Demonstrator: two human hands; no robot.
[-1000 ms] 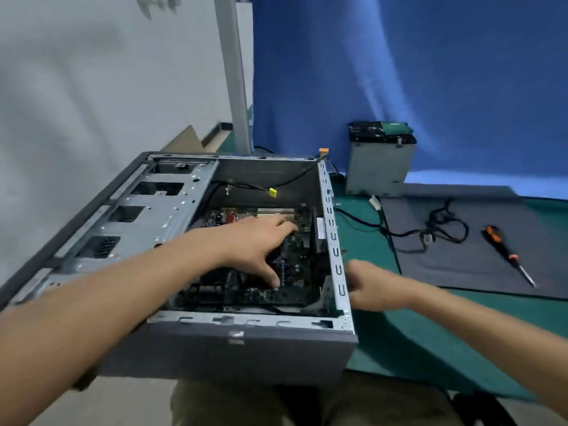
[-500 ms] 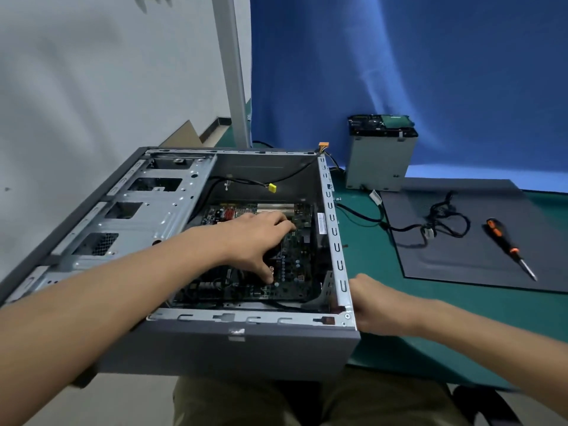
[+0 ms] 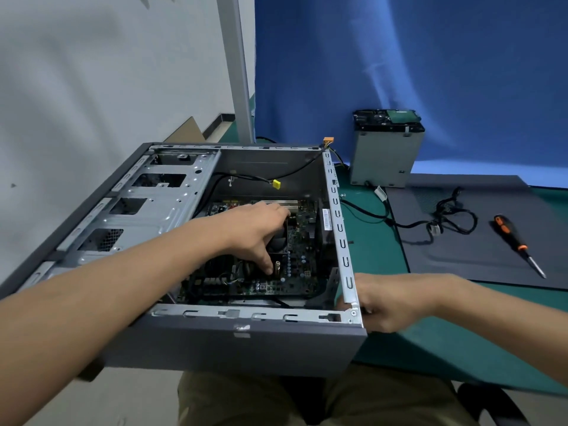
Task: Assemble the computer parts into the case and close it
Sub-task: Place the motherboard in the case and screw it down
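We find the grey sheet-metal computer case [image 3: 246, 342] lying on its side, open face up, at the near left of the green table mat [image 3: 384, 256], its near wall overhanging towards the person's lap. The left hand [image 3: 258, 232] reaches inside, fingers bent and spread over a dark block on the green-black circuit board [image 3: 299, 241] that lies flat on the case floor. The hand hides the contact, so we cannot tell whether it grips or only presses. The right hand [image 3: 384, 302] is curled round the outside of the case's near right corner, steadying it. We judge the case stiff, fairly heavy and smooth on its painted walls, best held by two corners or under the folded rim, whose slotted bare-steel edge looks sharp. We judge the board rigid but fragile, studded with small capacitors and pins, and best taken by its edges. A thin black lead ending in a yellow plug [image 3: 277, 184] hangs loose across the cavity. Well apart to the right stand a grey metal drive cage [image 3: 384, 155], a flat dark grey side panel [image 3: 476, 241], a tangled black cable [image 3: 451, 216] and an orange-and-black screwdriver [image 3: 510, 238] resting on that panel.
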